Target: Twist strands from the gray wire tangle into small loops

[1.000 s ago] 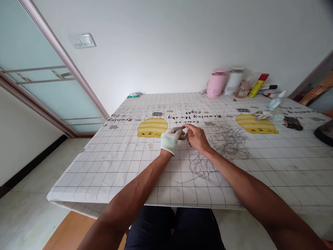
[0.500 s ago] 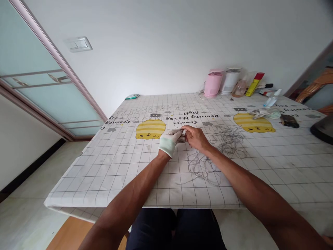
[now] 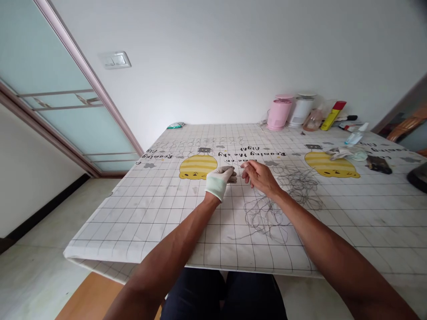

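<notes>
My left hand [image 3: 220, 179], in a white glove with a pale green cuff, is over the middle of the table. Its thumb and fingers are pinched together on a thin wire, of which only a faint bit shows by the fingertips. Just to the right is my bare right hand [image 3: 260, 176], its fingers loosely bent and apart, with no object visible in them. A small gap separates the two hands. Beside and beneath my right forearm lies a loose tangle of thin grey wire [image 3: 267, 216]. Several small bent wire loops [image 3: 196, 143] lie in rows farther back.
A checked tablecloth [image 3: 133, 235] covers the table. At the back right stand a pink cylinder device [image 3: 279, 114], a white one [image 3: 301, 111], a bottle [image 3: 312, 120] and a yellow-red can [image 3: 332, 116]. A crumpled glove [image 3: 348, 153] and a dark object [image 3: 379, 165] lie at right.
My right hand has drawn away to the right from my left hand, and its fingers have loosened. My left hand keeps its pinch. The whole view has shifted slightly.
</notes>
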`<act>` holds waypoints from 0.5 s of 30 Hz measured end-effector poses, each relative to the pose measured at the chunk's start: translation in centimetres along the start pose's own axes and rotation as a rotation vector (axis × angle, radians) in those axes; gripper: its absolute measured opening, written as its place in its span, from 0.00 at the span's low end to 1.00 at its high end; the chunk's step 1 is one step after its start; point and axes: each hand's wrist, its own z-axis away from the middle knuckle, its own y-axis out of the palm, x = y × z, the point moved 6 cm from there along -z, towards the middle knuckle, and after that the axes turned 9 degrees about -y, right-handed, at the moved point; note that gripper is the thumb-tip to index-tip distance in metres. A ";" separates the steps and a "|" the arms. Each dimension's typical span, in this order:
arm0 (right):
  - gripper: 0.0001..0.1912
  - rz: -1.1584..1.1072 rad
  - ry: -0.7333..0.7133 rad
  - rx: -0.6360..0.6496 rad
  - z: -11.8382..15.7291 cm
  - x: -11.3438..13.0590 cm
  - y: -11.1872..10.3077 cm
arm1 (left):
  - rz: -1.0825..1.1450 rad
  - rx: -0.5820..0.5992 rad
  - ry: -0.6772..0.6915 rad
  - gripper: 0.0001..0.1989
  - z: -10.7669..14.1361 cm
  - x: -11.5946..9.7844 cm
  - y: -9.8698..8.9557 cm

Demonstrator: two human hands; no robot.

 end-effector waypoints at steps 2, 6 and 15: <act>0.20 0.005 0.019 0.014 -0.1 -0.3 -0.1 | -0.037 -0.023 0.009 0.06 0.2 -0.4 -0.1; 0.18 0.021 0.023 0.093 -0.1 -0.6 0.3 | -0.100 -0.042 0.016 0.05 0.8 -0.9 0.0; 0.19 -0.045 0.193 0.024 -1.0 -2.3 -0.6 | -0.291 -0.007 -0.045 0.11 0.5 0.3 0.1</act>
